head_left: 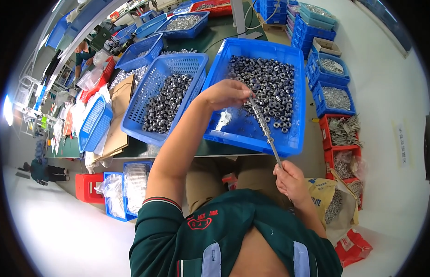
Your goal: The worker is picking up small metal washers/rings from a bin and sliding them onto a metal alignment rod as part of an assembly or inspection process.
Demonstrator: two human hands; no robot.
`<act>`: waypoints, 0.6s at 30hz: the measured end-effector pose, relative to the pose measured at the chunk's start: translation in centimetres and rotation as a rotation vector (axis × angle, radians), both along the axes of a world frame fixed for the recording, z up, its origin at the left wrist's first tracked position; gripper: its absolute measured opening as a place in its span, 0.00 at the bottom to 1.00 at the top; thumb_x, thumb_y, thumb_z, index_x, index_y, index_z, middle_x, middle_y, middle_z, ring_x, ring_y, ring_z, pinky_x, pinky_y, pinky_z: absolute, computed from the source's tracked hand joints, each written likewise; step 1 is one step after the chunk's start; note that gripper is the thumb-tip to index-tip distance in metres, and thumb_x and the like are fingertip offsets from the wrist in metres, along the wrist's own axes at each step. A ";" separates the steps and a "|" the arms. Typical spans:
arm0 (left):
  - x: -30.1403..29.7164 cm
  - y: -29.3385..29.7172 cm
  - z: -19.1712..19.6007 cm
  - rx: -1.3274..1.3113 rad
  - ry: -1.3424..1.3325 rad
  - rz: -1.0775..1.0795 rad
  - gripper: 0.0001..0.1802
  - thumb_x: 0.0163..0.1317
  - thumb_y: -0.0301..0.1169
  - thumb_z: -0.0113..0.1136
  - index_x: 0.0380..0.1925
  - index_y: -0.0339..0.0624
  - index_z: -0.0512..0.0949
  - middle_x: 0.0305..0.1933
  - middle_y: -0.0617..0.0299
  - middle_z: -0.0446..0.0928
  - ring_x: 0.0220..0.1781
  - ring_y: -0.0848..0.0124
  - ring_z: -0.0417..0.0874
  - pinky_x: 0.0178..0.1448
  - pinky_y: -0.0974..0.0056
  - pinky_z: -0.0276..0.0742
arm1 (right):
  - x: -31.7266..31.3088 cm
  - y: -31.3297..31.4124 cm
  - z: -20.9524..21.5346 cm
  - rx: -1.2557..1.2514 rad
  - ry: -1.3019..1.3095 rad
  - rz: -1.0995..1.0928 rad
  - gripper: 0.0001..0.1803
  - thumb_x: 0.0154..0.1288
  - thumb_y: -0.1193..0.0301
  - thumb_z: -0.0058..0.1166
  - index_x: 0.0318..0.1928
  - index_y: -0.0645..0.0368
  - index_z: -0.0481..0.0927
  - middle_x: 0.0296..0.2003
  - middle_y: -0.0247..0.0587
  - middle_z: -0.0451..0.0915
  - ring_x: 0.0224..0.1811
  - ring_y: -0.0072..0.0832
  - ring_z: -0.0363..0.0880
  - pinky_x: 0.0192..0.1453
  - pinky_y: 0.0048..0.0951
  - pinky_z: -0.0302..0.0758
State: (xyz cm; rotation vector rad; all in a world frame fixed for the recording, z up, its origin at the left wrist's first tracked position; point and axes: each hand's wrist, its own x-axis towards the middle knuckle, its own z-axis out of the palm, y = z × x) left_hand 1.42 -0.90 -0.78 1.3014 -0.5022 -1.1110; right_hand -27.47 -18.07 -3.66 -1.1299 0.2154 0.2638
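Note:
A thin metal rod [274, 151] slants across the front of a blue plastic tray [302, 111], with several small shiny metal rings [261, 120] threaded along its middle and upper part. My right hand [291, 182] is closed round the rod's lower end, just off the tray's front edge. At the upper end, my left hand [229, 94] pinches the tip between thumb and fingers; whether a ring is also in that pinch cannot be made out. Below and around the left hand, many loose dark metal rings [263, 76] lie in the tray, mostly toward its far side.
Left of the tray stands a perforated blue basket [132, 115] of similar rings, beside brown cardboard [120, 111]. More filled baskets [182, 23] are at the back of the green table. Stacked blue bins [335, 99] and red bins [333, 131] line the right wall. A person [83, 57] is at far left.

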 end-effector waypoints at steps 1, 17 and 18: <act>-0.4 -0.2 -0.3 0.017 -0.018 -0.073 0.13 0.59 0.35 0.61 0.39 0.37 0.78 0.30 0.66 0.75 0.31 0.77 0.72 0.34 0.72 0.67 | 0.0 0.1 0.1 0.001 0.003 0.003 0.08 0.70 0.69 0.42 0.35 0.61 0.68 0.15 0.25 0.60 0.12 0.11 0.54 0.15 0.14 0.53; 1.7 -0.6 -5.0 0.611 -1.273 0.073 0.10 0.49 0.33 0.63 0.32 0.44 0.81 0.32 0.56 0.81 0.35 0.63 0.82 0.41 0.61 0.76 | -0.2 0.6 0.4 0.025 0.051 -0.115 0.09 0.70 0.67 0.43 0.35 0.60 0.67 0.13 0.26 0.57 0.10 0.12 0.51 0.14 0.14 0.50; 1.6 -0.9 -5.5 0.639 -1.274 0.055 0.11 0.47 0.32 0.63 0.32 0.45 0.81 0.32 0.55 0.81 0.38 0.60 0.81 0.44 0.59 0.75 | -0.3 0.6 0.4 0.016 0.049 -0.128 0.09 0.70 0.67 0.43 0.35 0.60 0.67 0.13 0.26 0.57 0.10 0.12 0.51 0.14 0.14 0.50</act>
